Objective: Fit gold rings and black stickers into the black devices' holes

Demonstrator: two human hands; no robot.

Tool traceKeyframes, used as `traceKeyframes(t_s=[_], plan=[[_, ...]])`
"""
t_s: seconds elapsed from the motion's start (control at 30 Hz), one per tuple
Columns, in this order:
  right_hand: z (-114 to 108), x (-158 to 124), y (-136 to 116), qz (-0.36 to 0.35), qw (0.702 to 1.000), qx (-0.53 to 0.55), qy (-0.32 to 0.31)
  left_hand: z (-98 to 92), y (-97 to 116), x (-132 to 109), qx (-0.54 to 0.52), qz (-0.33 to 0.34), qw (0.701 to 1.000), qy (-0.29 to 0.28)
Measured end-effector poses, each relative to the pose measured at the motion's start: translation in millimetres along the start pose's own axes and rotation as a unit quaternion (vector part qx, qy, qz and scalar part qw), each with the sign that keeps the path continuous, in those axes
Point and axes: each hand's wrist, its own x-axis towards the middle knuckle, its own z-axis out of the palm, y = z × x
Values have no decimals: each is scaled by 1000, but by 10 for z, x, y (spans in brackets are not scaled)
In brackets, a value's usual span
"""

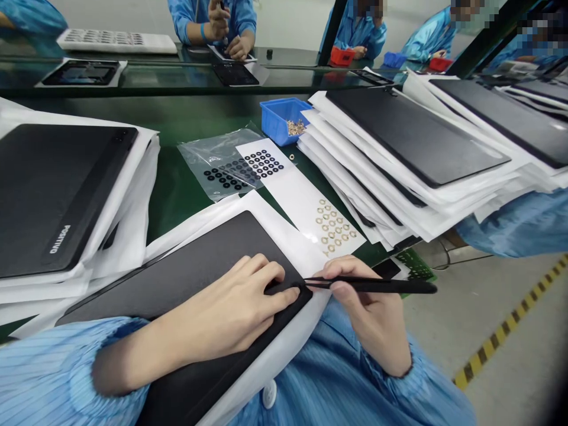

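Head view: pinches black tweezers (390, 286) between thumb and fingers of the right hand (373, 322), in a closed grip, with the prongs reaching the right-hand corner of a black panel (199, 263). Cannot tell whether the tips have hold of anything. Rests the left hand (242, 302) on that panel, in a loose grip around nothing, fingers curled, one fingertip just beside the prongs. Has the panel on a white sheet (286, 228) at the near edge of the green table (168, 183). Shows, beyond it, a white strip (306, 195) bearing black and gold rings, partly overlapping a clear bag (199, 154); toward the table's far edge, a blue bin (275, 130); along the right edge, stacked panels (412, 130).
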Motion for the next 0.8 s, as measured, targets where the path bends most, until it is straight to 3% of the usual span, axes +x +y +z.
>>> traceKeyframes(t_s=[0.1,0.33,0.8], plan=[[8,-7,12,20,999,24,-18,1,3,4,-4,-4,1000,-4],[-12,35,-22,-22,997,-68,-38,16,1,3,-15,-9,1000,-2],[13,14,18,-17,998,-58,-21,12,1,18,-9,-6,1000,-6]])
